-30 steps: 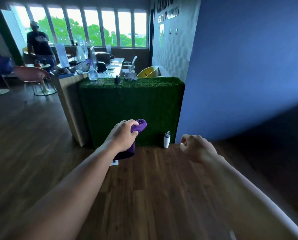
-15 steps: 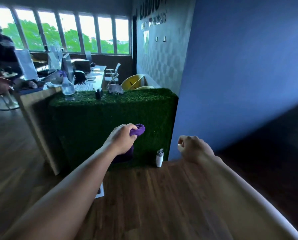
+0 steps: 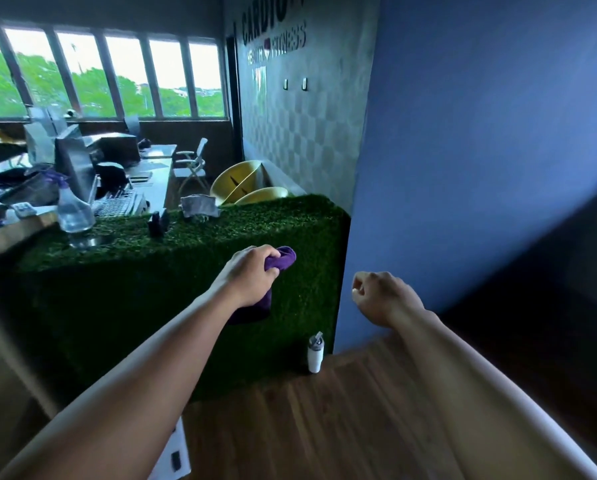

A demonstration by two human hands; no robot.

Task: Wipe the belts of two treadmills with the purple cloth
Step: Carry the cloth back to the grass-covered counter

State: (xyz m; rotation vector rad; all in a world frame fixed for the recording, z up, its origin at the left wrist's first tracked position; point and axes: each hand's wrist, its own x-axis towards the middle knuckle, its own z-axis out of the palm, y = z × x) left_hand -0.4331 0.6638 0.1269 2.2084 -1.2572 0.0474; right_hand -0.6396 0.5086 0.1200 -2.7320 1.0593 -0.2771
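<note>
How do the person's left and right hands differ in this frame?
The left hand grips the purple cloth; the right hand holds nothing, its fingers curled. The left hand shows against the green turf counter; the right hand shows against the blue wall. Both reach forward on bare arms, touching no surface.

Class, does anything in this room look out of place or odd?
A white bottle stands on the floor beside the grass-covered counter, by the blue wall, where feet could knock it. A sheet lies on the floor too. Nothing looks spilled.
</note>
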